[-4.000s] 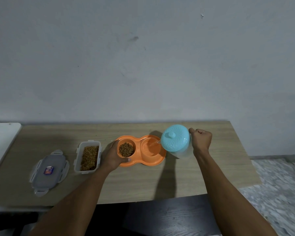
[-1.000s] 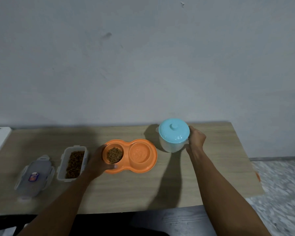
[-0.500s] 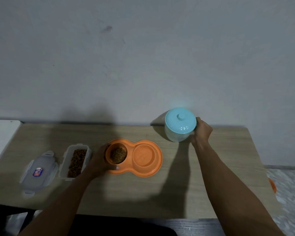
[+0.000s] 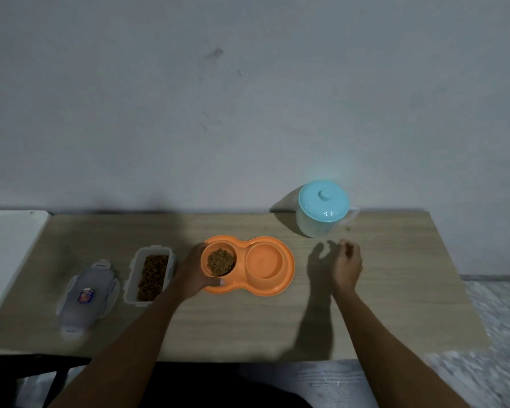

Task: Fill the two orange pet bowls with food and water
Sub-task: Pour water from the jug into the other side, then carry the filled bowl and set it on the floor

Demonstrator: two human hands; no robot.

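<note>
Half a second back the right hand (image 4: 348,263) was on the handle of the jug (image 4: 323,209); it has since let go and drawn back toward the person. It now hangs over the table (image 4: 248,325), apart from the jug, fingers loosely curled and holding nothing. Seen from the head camera, the jug stands upright at the far edge of the table against the wall, its pale blue lid on and its clear handle turned to the right. The left hand (image 4: 193,272) has kept its place: it grips the left end of the orange double bowl (image 4: 287,270), with the thumb on the near rim and the fingers curled round the far side. This double bowl sits near the middle of the table, well in front and to the left of the jug. Its left bowl (image 4: 205,260) holds a heap of brown kibble (image 4: 221,262). Whether the right bowl (image 4: 264,260) holds water cannot be told in this dim light. Just left of the left hand lies an open clear food container (image 4: 150,273) with more kibble in it. Its clip lid (image 4: 86,293) lies flat beside it, further left. A white surface (image 4: 9,245) adjoins the table's left end.
</note>
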